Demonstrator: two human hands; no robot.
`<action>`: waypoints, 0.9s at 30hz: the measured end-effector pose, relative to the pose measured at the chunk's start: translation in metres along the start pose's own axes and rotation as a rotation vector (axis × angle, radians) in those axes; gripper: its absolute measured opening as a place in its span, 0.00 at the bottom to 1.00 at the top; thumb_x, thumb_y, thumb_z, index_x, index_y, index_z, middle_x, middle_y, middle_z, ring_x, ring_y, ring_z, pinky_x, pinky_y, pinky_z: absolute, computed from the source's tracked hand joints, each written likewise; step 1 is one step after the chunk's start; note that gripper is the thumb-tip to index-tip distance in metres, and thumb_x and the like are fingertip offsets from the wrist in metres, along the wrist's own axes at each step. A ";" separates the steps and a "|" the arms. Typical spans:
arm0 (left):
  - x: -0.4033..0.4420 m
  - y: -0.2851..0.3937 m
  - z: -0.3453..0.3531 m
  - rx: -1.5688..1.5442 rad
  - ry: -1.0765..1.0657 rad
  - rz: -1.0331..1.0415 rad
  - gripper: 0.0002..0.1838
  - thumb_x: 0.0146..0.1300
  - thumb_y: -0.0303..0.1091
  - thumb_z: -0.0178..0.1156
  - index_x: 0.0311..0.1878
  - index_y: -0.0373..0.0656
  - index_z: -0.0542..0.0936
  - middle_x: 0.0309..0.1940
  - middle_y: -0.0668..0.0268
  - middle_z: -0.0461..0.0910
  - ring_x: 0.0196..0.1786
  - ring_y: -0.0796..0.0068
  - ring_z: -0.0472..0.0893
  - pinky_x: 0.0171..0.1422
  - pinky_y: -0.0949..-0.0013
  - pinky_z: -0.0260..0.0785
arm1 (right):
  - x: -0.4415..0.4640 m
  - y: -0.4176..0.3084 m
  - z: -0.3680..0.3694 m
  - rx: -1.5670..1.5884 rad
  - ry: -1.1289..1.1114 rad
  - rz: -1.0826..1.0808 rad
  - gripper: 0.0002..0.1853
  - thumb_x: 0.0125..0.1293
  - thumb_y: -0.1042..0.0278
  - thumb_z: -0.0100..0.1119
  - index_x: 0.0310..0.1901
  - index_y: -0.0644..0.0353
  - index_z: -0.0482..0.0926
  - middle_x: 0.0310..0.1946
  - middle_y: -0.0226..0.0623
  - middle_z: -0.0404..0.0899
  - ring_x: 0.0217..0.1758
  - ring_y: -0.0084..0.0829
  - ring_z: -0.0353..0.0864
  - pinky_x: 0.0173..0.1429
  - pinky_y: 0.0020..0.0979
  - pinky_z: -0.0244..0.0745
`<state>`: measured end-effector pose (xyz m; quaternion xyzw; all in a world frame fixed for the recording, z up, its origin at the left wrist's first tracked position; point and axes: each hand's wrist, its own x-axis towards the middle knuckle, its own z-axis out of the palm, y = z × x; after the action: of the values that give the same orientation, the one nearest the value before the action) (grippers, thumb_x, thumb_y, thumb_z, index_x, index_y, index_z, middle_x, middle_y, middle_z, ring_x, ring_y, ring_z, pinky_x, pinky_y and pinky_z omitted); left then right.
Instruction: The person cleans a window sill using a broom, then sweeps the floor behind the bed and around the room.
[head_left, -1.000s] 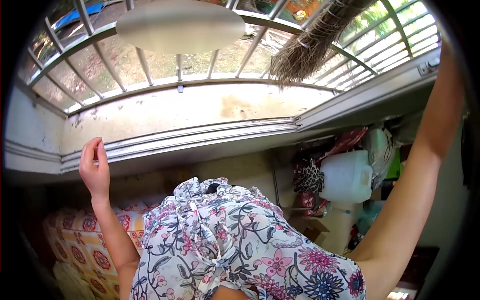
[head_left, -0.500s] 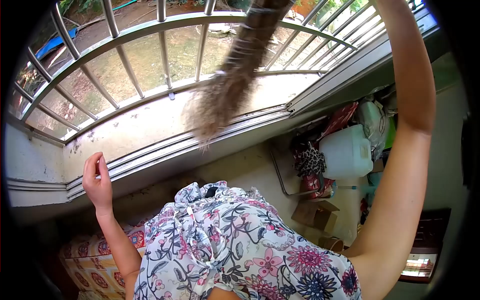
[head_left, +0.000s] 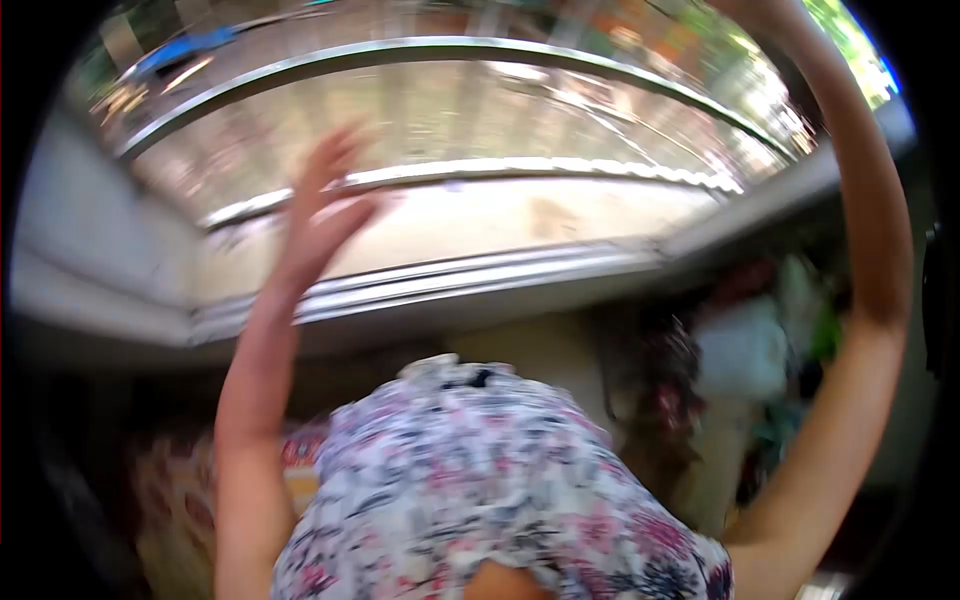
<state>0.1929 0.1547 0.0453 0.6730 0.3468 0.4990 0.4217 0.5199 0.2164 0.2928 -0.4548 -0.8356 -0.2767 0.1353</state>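
My left hand (head_left: 325, 195) is raised in front of the window, blurred by motion. Its thumb stands apart from the fingers and nothing shows in it. Behind it runs the curved metal railing (head_left: 420, 50), and below lies the pale window ledge (head_left: 490, 215). High at the upper right, my right hand (head_left: 755, 12) is cut off by the top edge of the view. Its fingers, and anything they hold, cannot be made out.
A metal sliding track (head_left: 450, 275) edges the ledge on the near side. To the lower right stands a whitish plastic container (head_left: 740, 350) among blurred clutter. Patterned cloth (head_left: 175, 490) lies at the lower left. Beyond the railing is outdoor ground.
The bristly broom head that hung before the window has left the view. My left hand has risen and moved right, its fingers spreading. The whole view has shifted and blurred.
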 end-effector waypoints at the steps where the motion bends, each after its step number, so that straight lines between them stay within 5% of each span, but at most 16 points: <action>1: 0.028 0.012 0.010 -0.011 -0.116 0.091 0.42 0.42 0.39 0.66 0.61 0.47 0.56 0.56 0.58 0.61 0.56 0.66 0.65 0.55 0.61 0.63 | -0.002 -0.019 0.010 -0.159 -0.097 0.045 0.19 0.49 0.67 0.57 0.44 0.57 0.70 0.36 0.41 0.76 0.38 0.37 0.76 0.41 0.34 0.69; 2: 0.055 0.016 0.022 -0.076 -0.092 0.141 0.46 0.40 0.46 0.68 0.62 0.46 0.55 0.56 0.58 0.60 0.56 0.64 0.64 0.56 0.58 0.62 | -0.005 -0.036 0.021 -0.335 -0.194 0.098 0.20 0.53 0.64 0.56 0.50 0.52 0.68 0.39 0.37 0.76 0.41 0.37 0.76 0.40 0.35 0.70; 3: 0.078 0.028 0.032 -0.252 -0.100 0.210 0.46 0.39 0.47 0.69 0.60 0.43 0.55 0.57 0.59 0.59 0.57 0.65 0.64 0.54 0.63 0.63 | -0.010 -0.047 0.040 -0.174 -0.059 0.010 0.22 0.51 0.66 0.57 0.50 0.51 0.68 0.36 0.40 0.76 0.38 0.42 0.76 0.39 0.37 0.70; 5: 0.107 0.048 0.047 -0.674 -0.066 0.271 0.23 0.39 0.40 0.71 0.36 0.38 0.74 0.35 0.63 0.76 0.41 0.76 0.75 0.41 0.74 0.70 | -0.020 -0.088 0.064 -0.011 0.000 0.043 0.24 0.47 0.68 0.59 0.49 0.53 0.67 0.34 0.43 0.75 0.38 0.45 0.74 0.39 0.39 0.70; 6: 0.109 0.043 0.049 -0.681 0.032 0.420 0.13 0.41 0.35 0.69 0.26 0.39 0.77 0.21 0.69 0.76 0.30 0.80 0.76 0.33 0.76 0.70 | -0.023 -0.121 0.063 -0.004 -0.067 0.161 0.23 0.46 0.69 0.60 0.48 0.56 0.67 0.35 0.43 0.74 0.41 0.44 0.73 0.41 0.39 0.70; 7: 0.116 0.039 0.053 -0.706 0.073 0.465 0.08 0.42 0.29 0.66 0.24 0.40 0.76 0.21 0.68 0.76 0.26 0.79 0.76 0.30 0.76 0.69 | -0.029 -0.133 0.066 -0.043 0.032 0.102 0.24 0.47 0.70 0.59 0.48 0.56 0.67 0.35 0.44 0.74 0.39 0.44 0.74 0.40 0.39 0.70; 12: 0.118 0.004 0.065 -0.736 0.074 0.244 0.08 0.44 0.27 0.62 0.30 0.40 0.76 0.25 0.68 0.76 0.28 0.79 0.75 0.35 0.76 0.68 | -0.049 -0.234 0.053 0.262 0.408 -0.161 0.14 0.48 0.75 0.57 0.39 0.59 0.73 0.32 0.44 0.74 0.32 0.42 0.75 0.35 0.34 0.71; 13: 0.120 0.004 0.060 -0.644 0.051 0.201 0.08 0.43 0.28 0.63 0.29 0.41 0.76 0.25 0.68 0.76 0.29 0.80 0.74 0.35 0.76 0.67 | -0.050 -0.259 0.054 0.346 0.402 -0.324 0.12 0.47 0.75 0.57 0.36 0.59 0.74 0.31 0.41 0.74 0.30 0.38 0.75 0.32 0.31 0.70; 16: 0.124 -0.011 0.054 -0.374 0.072 0.082 0.08 0.43 0.32 0.63 0.25 0.42 0.75 0.25 0.69 0.75 0.29 0.79 0.73 0.37 0.73 0.67 | -0.041 -0.324 0.058 0.638 0.302 -0.362 0.15 0.41 0.79 0.56 0.36 0.58 0.74 0.35 0.38 0.73 0.36 0.35 0.73 0.39 0.32 0.68; 22: 0.113 -0.013 0.045 -0.329 0.156 0.017 0.15 0.41 0.39 0.64 0.30 0.41 0.75 0.30 0.65 0.76 0.35 0.75 0.74 0.44 0.72 0.66 | 0.008 -0.372 0.063 0.863 0.351 -0.450 0.18 0.38 0.81 0.55 0.37 0.59 0.74 0.38 0.40 0.72 0.40 0.39 0.71 0.43 0.37 0.65; 24: 0.113 -0.021 0.047 -0.299 0.179 -0.025 0.19 0.40 0.43 0.63 0.34 0.41 0.76 0.33 0.63 0.76 0.39 0.73 0.75 0.47 0.71 0.65 | 0.015 -0.382 0.058 0.904 0.217 -0.556 0.20 0.36 0.81 0.53 0.38 0.59 0.74 0.39 0.39 0.71 0.41 0.39 0.70 0.42 0.36 0.65; 27: 0.102 -0.024 0.040 -0.361 0.164 0.048 0.13 0.42 0.38 0.65 0.28 0.41 0.77 0.26 0.66 0.77 0.31 0.76 0.75 0.39 0.72 0.67 | 0.012 -0.383 0.062 0.890 0.175 -0.574 0.17 0.34 0.78 0.54 0.32 0.56 0.73 0.32 0.36 0.69 0.36 0.37 0.68 0.37 0.35 0.64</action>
<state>0.2567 0.2462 0.0558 0.5518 0.2686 0.6161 0.4938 0.1949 0.0949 0.1186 -0.0819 -0.9485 0.0417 0.3032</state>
